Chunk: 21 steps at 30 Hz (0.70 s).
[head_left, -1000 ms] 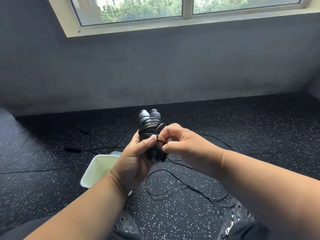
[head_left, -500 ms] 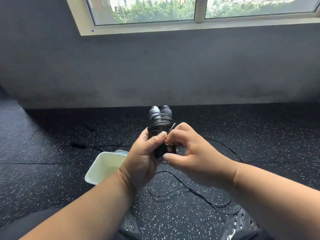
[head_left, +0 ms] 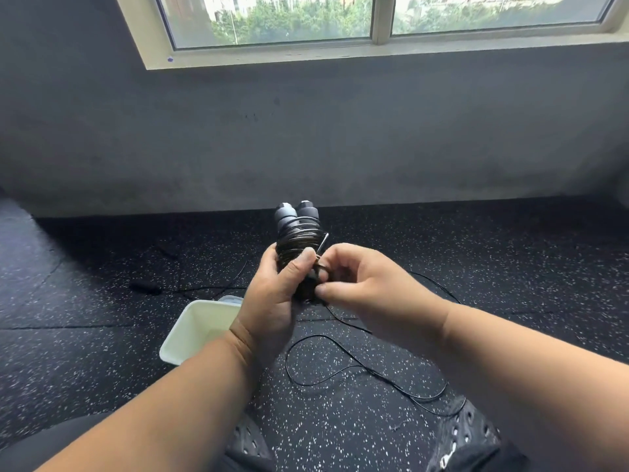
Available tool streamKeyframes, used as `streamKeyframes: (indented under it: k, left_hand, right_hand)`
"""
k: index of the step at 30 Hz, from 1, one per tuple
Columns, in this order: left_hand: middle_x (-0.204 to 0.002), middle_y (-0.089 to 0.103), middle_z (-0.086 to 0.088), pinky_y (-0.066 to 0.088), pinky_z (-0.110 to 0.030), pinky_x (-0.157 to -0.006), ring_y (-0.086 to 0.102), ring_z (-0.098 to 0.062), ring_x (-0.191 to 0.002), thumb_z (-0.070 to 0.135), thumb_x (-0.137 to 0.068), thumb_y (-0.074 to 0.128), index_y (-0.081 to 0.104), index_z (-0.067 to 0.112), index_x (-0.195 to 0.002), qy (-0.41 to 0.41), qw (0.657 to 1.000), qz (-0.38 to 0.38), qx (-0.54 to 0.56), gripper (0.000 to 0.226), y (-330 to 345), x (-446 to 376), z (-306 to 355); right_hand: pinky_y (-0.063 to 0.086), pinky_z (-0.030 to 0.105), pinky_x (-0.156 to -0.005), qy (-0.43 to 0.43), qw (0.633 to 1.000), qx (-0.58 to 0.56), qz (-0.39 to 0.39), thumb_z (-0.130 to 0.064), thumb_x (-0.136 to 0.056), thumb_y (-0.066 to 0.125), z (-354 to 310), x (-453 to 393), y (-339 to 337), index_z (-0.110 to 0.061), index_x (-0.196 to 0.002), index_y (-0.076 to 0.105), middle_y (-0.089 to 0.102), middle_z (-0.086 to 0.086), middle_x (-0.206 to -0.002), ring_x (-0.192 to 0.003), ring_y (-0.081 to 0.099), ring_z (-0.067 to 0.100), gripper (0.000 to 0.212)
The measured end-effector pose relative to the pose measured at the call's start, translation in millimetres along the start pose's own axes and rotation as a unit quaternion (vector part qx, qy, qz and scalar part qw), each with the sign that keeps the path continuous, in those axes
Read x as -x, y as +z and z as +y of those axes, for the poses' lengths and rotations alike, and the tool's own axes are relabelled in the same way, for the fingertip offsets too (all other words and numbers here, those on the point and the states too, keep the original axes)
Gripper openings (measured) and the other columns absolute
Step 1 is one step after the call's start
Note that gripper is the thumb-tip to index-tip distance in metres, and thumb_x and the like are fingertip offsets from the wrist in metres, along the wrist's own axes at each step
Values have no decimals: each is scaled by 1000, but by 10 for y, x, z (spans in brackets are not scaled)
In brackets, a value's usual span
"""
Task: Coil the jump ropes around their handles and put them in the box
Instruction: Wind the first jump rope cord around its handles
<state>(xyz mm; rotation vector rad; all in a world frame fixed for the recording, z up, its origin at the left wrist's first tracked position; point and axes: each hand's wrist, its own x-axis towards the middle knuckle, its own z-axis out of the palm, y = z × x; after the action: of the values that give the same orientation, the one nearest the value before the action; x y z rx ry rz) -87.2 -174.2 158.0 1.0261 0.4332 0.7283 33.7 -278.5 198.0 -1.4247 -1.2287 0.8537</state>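
A black jump rope (head_left: 296,229) with two grey-capped handles side by side is held upright, its thin cord coiled tightly around both handles. My left hand (head_left: 275,298) grips the lower part of the handles, thumb pressed on the coils. My right hand (head_left: 367,287) pinches the end of the cord against the bundle. A pale cream box (head_left: 194,332) stands open on the floor just left of my left wrist. A second black rope (head_left: 360,369) lies loose on the floor below my hands, and one of its handles (head_left: 144,287) lies at the left.
The floor (head_left: 510,267) is black speckled rubber matting. A grey wall (head_left: 306,137) with a window (head_left: 374,18) rises straight ahead. My black perforated shoes (head_left: 466,437) show at the bottom edge.
The view has shifted, so the bundle and hands sit a little more to the right. My right fingers have slid down the coils, still pinching the cord end.
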Motion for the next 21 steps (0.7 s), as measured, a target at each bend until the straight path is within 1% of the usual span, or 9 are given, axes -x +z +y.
streamKeyframes:
  k: [2,5,6,9,12,14,17,19,21]
  left_hand:
    - [-101,67,-12,61,-40,-74,69,-24,-94,28,-91,67,56,9,-122,-36,999,-33,22,39,-2,-2,39]
    - [-119,66,-19,56,-56,-93,65,-30,-108,30,-94,68,53,4,-137,-57,996,-57,37,53,0,9,14]
    - [-121,66,-20,56,-56,-94,66,-31,-108,29,-94,67,53,4,-138,-64,995,-57,42,53,0,13,-7]
    - [-112,70,-14,63,-40,-76,71,-27,-96,27,-94,64,57,8,-134,-76,994,-55,51,45,25,20,-30]
    - [-115,72,-14,63,-40,-76,72,-27,-97,22,-93,64,57,7,-135,-69,994,-63,55,45,60,21,-29]
    - [-118,70,-16,62,-40,-77,71,-26,-101,20,-92,66,53,6,-139,-47,997,-39,44,51,77,8,-17]
    - [-113,66,-18,59,-41,-76,67,-28,-98,20,-91,69,47,3,-142,-2,1000,-6,17,58,71,-40,13]
    - [-109,66,-18,60,-39,-75,68,-28,-95,20,-91,69,46,1,-140,22,1000,8,11,57,62,-62,42]
    - [-113,65,-22,60,-40,-81,68,-32,-100,19,-93,68,46,0,-141,29,999,4,22,56,62,-52,44]
  right_hand:
    - [44,28,-69,19,990,-136,-26,1,-79,61,-41,-6,-58,-15,-83,62,59,5,-80,-74,52,15,16]
    - [47,24,-66,34,973,-225,-24,2,-77,61,-46,-1,-72,-10,-81,64,63,8,-79,-71,55,15,14]
    - [46,25,-66,41,969,-242,-15,2,-77,62,-27,3,-62,-11,-80,64,63,11,-80,-72,56,17,13]
    - [41,28,-66,68,957,-283,17,2,-73,62,10,-5,-28,-15,-74,65,61,15,-82,-73,53,18,17]
    - [37,26,-62,89,939,-330,39,3,-68,57,26,-32,-49,-15,-70,61,59,4,-71,-67,50,14,19]
    - [35,28,-64,94,932,-349,33,3,-66,55,30,-42,-51,-15,-72,58,57,3,-71,-68,50,14,19]
    - [35,30,-67,59,953,-298,22,6,-66,53,1,-37,-23,-13,-77,56,53,7,-76,-71,47,16,22]
    - [34,27,-65,5,986,-162,29,3,-67,53,-34,-20,2,-13,-80,56,49,8,-80,-73,42,15,21]
    - [36,20,-63,-37,998,-14,39,-3,-70,53,-34,-1,14,-13,-83,57,50,4,-86,-70,42,9,17]
